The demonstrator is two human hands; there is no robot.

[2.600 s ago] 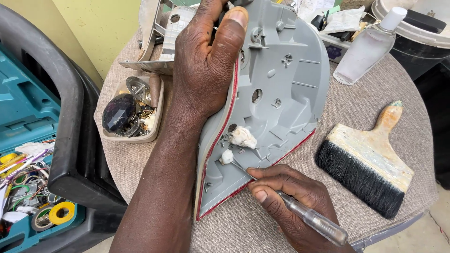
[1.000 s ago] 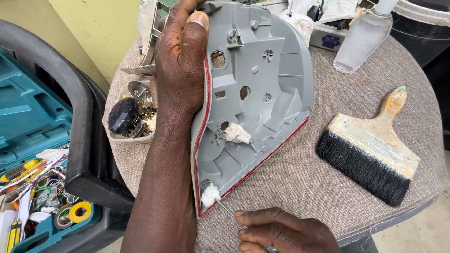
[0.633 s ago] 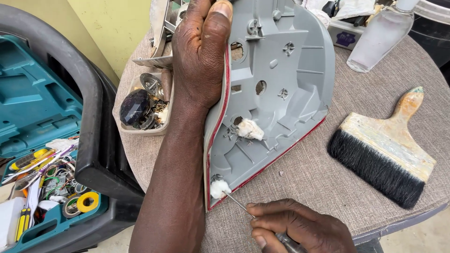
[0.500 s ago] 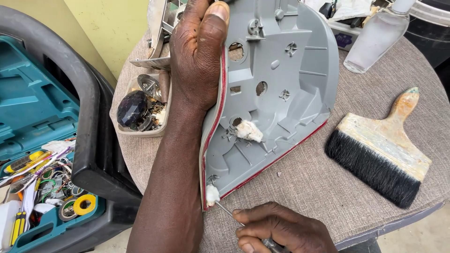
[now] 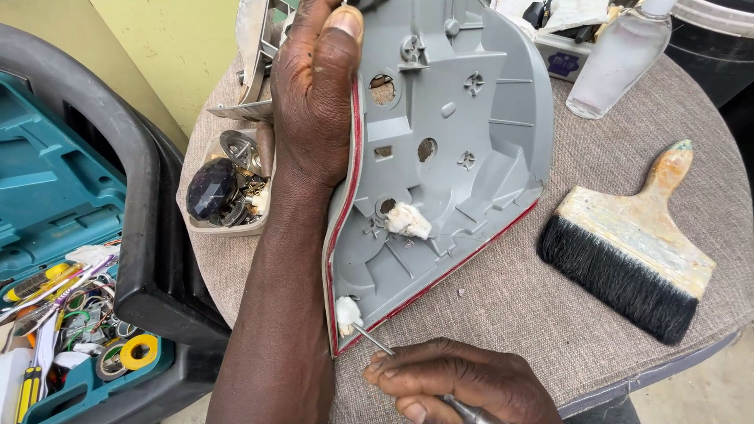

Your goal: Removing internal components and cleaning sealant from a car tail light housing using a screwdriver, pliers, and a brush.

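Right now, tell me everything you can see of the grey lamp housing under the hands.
The grey lamp housing looks like moulded plastic, seen from its back: ribs, round sockets, small cross-shaped mounts, a red lens edge along its rim. It lies on the fabric-covered table, tilted up on its left side. The left hand grips that side. One white wad plugs a middle socket; another sits at the bottom corner, touched by the thin metal tool in the right hand.

The left hand [image 5: 314,102] grips a grey plastic tail-lamp housing with a red edge [image 5: 448,165] on the round fabric-covered table [image 5: 534,314]; the right hand [image 5: 463,385] presses a thin metal tool [image 5: 373,339] against white putty [image 5: 346,312].
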